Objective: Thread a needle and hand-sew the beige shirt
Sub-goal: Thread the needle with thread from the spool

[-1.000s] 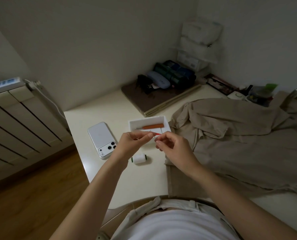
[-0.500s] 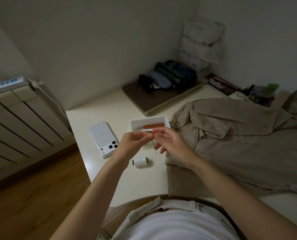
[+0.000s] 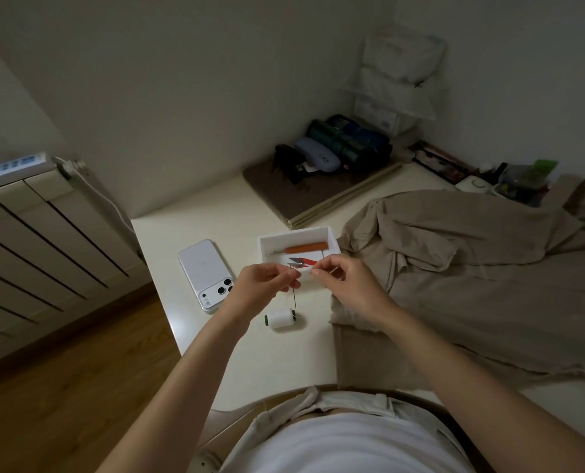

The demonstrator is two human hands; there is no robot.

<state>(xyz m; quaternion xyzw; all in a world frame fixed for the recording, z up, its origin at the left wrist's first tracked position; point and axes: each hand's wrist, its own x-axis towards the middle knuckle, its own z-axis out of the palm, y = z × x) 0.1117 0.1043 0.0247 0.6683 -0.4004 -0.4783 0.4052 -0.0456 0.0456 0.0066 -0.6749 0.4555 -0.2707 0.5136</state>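
Left hand [image 3: 267, 285] and right hand [image 3: 347, 281] held close together, fingers [image 3: 292, 274] of each pinched

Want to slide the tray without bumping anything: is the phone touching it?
Apart. The head view shows a strip of bare table between the phone and the tray.

Looks like a home room: wall radiator [image 3: 45, 247] at left, wooden floor [image 3: 62, 387], white desk [image 3: 216, 216] bearing phone [image 3: 204, 268], glasses case [image 3: 318, 158].
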